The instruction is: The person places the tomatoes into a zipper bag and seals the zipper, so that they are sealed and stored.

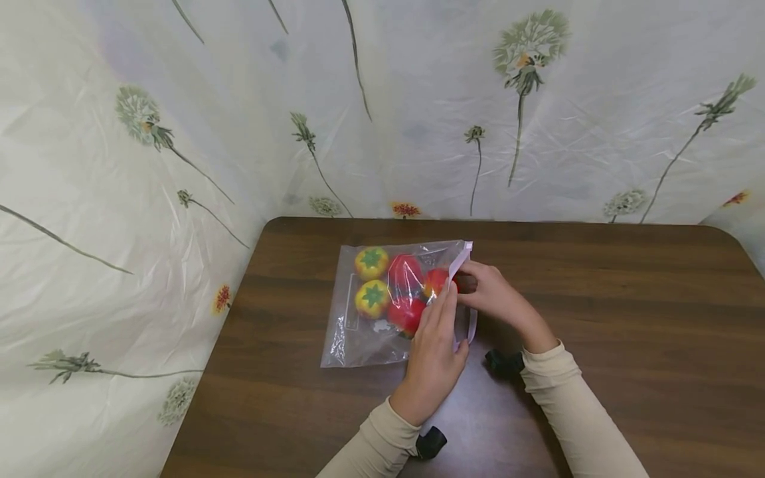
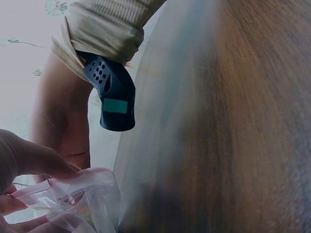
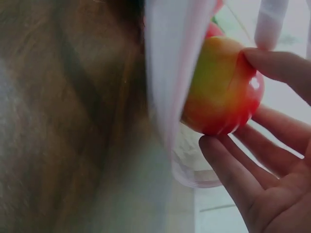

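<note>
A clear zip bag [image 1: 364,348] with a pink-edged mouth lies on the table, its mouth facing right. Inside are two yellow fruits with green star-shaped tops [image 1: 372,299], and red ones [image 1: 405,273] beside them. My right hand [image 1: 493,292] is at the mouth and holds a red-yellow apple [image 3: 223,87] between thumb and fingertips, as the right wrist view shows. The bag's edge hides part of this apple. My left hand [image 1: 433,362] holds the bag's mouth edge [image 2: 92,177], fingers along the top and thumb at the lower side.
The brown wooden table [image 1: 627,318] stretches to the right of the bag and in front of it. Behind and to the left hangs a pale flower-printed sheet [image 1: 406,159]. A black wrist device [image 1: 431,443] sits at the left sleeve, another [image 1: 503,364] at the right.
</note>
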`<state>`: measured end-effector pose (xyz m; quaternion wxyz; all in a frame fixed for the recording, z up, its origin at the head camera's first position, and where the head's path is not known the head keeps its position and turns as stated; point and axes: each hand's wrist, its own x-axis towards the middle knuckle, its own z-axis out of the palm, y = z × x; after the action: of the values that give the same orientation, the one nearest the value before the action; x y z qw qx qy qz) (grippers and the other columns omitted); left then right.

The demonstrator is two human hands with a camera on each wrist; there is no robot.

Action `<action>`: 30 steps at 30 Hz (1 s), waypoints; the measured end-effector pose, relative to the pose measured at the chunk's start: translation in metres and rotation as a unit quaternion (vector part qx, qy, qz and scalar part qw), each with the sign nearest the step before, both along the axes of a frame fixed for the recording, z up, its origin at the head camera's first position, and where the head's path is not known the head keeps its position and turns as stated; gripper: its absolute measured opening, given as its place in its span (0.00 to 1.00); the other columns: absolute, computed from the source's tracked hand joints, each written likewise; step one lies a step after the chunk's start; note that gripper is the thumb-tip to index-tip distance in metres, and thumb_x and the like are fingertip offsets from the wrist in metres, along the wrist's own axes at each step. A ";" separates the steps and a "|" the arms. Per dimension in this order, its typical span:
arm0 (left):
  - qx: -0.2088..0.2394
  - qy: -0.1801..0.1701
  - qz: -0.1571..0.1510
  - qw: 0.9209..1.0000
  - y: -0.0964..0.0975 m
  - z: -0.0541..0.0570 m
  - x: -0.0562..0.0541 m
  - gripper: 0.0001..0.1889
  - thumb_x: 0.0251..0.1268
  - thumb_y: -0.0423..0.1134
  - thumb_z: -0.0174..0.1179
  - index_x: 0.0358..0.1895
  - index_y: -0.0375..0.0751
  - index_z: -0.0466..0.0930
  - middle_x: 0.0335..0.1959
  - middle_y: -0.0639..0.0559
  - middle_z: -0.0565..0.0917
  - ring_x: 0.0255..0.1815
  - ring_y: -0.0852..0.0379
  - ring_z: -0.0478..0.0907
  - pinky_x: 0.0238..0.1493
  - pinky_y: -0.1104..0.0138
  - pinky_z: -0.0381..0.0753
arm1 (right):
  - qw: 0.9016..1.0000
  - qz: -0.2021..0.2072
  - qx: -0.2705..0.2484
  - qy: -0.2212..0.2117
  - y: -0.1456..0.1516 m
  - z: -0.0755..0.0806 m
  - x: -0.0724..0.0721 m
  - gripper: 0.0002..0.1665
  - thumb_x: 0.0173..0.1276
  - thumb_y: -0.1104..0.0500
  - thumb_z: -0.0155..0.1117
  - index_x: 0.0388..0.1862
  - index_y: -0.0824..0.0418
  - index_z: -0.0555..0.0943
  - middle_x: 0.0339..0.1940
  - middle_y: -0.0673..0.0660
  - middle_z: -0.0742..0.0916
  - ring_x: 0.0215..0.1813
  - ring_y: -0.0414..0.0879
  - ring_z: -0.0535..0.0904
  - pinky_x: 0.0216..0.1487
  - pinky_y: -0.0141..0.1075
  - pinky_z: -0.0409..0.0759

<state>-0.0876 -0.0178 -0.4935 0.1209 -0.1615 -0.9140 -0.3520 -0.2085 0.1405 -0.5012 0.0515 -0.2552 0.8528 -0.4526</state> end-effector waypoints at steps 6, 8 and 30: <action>0.001 -0.007 -0.002 1.000 0.000 0.000 -0.001 0.57 0.54 0.34 0.78 0.84 0.47 0.49 0.84 0.49 0.61 0.82 0.50 0.63 0.74 0.55 0.72 | 0.999 0.043 0.007 -0.009 0.003 0.004 -0.002 0.31 0.62 0.67 0.74 0.65 0.69 0.80 0.58 0.69 0.87 0.56 0.64 0.87 0.57 0.56 0.85; 0.003 -0.012 -0.003 1.000 0.000 0.000 -0.001 0.57 0.54 0.35 0.78 0.84 0.47 0.49 0.84 0.50 0.60 0.82 0.50 0.63 0.74 0.55 0.72 | 0.999 0.042 0.011 -0.018 0.006 0.005 -0.002 0.31 0.62 0.66 0.75 0.65 0.67 0.80 0.58 0.68 0.87 0.57 0.64 0.87 0.57 0.55 0.85; -0.001 0.000 -0.004 1.000 0.000 0.000 0.000 0.54 0.53 0.35 0.79 0.82 0.41 0.55 0.84 0.49 0.61 0.81 0.50 0.64 0.75 0.56 0.71 | 0.999 0.023 0.031 -0.011 -0.005 0.009 -0.009 0.23 0.61 0.66 0.76 0.56 0.66 0.86 0.53 0.66 0.90 0.52 0.60 0.88 0.53 0.54 0.88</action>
<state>-0.0872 -0.0179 -0.4932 0.1194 -0.1657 -0.9136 -0.3515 -0.2173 0.1357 -0.4918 0.0788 -0.2681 0.8599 -0.4273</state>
